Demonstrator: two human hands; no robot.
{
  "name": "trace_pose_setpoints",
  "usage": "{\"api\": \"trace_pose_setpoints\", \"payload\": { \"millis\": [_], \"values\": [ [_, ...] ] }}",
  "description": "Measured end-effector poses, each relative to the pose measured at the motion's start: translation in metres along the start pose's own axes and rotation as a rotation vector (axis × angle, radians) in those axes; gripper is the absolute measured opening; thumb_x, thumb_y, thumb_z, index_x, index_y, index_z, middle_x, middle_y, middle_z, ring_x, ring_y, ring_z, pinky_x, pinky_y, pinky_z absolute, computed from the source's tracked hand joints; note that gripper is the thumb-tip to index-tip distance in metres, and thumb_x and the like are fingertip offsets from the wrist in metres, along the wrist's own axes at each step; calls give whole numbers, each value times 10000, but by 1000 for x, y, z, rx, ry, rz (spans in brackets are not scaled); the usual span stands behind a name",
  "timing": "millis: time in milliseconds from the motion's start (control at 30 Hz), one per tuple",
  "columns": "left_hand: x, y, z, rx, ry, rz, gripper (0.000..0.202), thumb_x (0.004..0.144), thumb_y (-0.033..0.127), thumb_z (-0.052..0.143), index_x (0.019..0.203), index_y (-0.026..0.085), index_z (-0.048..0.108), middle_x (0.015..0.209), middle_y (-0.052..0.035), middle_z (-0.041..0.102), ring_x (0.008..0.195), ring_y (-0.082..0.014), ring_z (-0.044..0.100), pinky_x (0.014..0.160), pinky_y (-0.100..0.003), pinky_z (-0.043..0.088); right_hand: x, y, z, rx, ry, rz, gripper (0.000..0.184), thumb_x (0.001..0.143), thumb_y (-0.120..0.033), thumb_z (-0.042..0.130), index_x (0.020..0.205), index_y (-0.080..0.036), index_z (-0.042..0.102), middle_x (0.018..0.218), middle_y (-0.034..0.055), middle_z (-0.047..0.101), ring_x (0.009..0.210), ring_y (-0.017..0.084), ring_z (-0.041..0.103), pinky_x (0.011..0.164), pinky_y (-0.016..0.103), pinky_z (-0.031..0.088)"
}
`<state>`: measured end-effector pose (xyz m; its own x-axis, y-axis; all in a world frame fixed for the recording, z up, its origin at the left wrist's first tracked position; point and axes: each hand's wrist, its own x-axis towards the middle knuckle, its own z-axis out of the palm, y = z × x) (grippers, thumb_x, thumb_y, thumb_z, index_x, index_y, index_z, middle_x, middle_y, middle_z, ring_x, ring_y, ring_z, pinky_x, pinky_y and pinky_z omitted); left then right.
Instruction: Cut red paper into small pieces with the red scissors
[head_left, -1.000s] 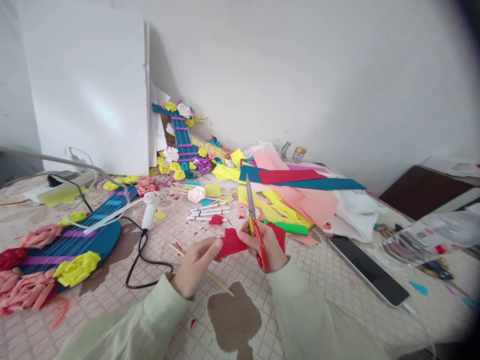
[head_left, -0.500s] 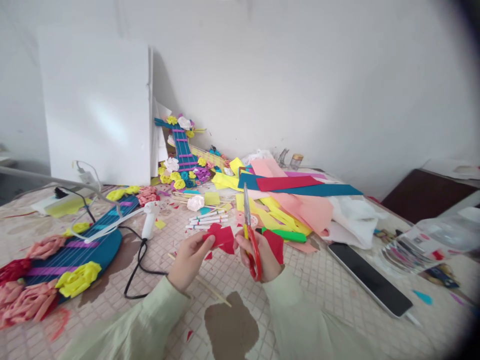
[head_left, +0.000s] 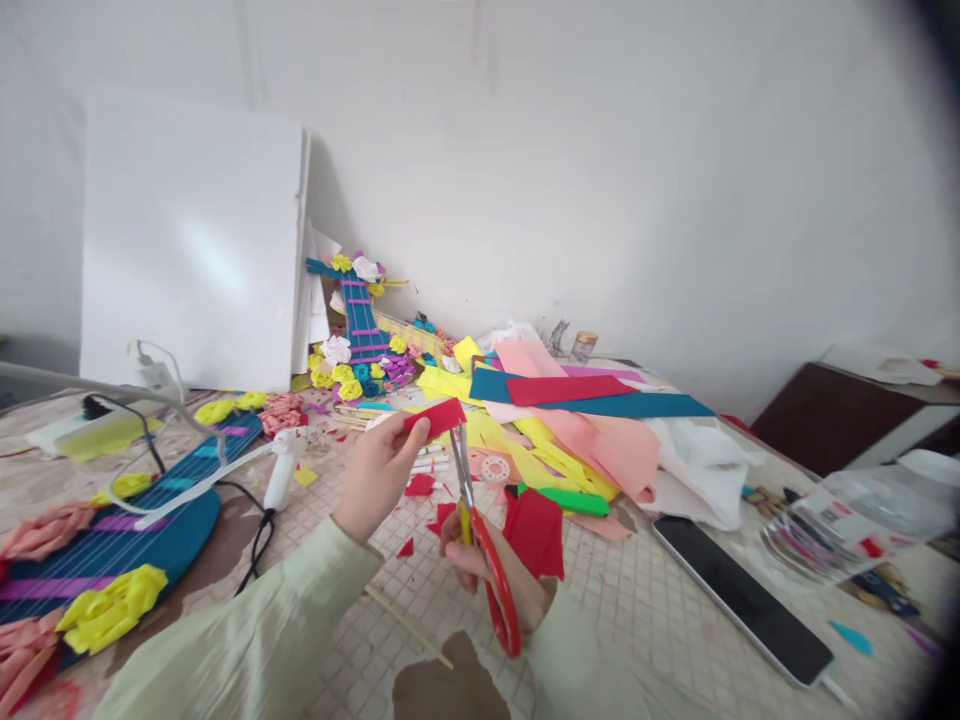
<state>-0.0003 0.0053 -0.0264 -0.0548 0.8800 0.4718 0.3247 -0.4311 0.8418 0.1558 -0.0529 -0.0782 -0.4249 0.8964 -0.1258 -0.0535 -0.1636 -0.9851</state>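
Observation:
Pinched in my left hand [head_left: 377, 470] is a small strip of red paper [head_left: 441, 420], raised above the table. My right hand [head_left: 499, 570] is closed around the handles of red-handled scissors [head_left: 501, 605], whose blades point up and meet the right end of the strip. Whether the blades are parted there is hard to see. Below, small red scraps [head_left: 420, 486] lie on the tabletop, and a larger red paper piece [head_left: 534, 535] rests behind my right hand.
A blue guitar-shaped piece with paper flowers [head_left: 172, 510] lies at left, beside a white glue gun [head_left: 283, 470]. Coloured paper sheets [head_left: 592, 402] are piled at the back. A phone [head_left: 742, 600] and a clear plastic bottle [head_left: 847, 520] lie at right. A wooden stick [head_left: 409, 625] lies in front.
My left hand has lifted the red paper up. The scissors have swung left, bringing their blades to the paper's end. Red scraps now lie on the table below. The view has shifted slightly.

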Motion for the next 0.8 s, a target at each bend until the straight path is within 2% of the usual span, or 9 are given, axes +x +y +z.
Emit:
{"api": "trace_pose_setpoints", "payload": {
  "millis": [233,400,600,800],
  "values": [
    [-3,-7,5,-144,-90,-146,303,805,446,546,764,148,585,735,-24,642,756,-199,658,645,-259,497,2,0,-2,-2,5,29,340,659,-435,603,791,-193,403,660,-36,377,533,85,321,507,239,239],
    [-6,-8,10,-161,-134,-147,298,818,432,535,786,142,596,765,-37,657,761,-208,672,651,-275,512,2,2,-3,2,46,19,314,671,-412,598,794,-191,410,683,-31,395,528,81,324,516,247,241],
    [-7,-1,12,-100,-151,-150,295,828,398,513,803,125,621,732,-54,661,738,-222,677,620,-285,499,2,3,-2,-16,85,8,320,655,-414,622,798,-193,440,691,-17,434,520,90,338,514,257,260],
    [-9,-2,12,-50,-173,-123,321,842,416,484,817,126,621,741,-55,652,730,-213,658,625,-294,491,2,1,-1,-5,67,-12,371,643,-447,667,752,-198,414,644,-29,401,509,87,315,488,246,234]
  ]
}}
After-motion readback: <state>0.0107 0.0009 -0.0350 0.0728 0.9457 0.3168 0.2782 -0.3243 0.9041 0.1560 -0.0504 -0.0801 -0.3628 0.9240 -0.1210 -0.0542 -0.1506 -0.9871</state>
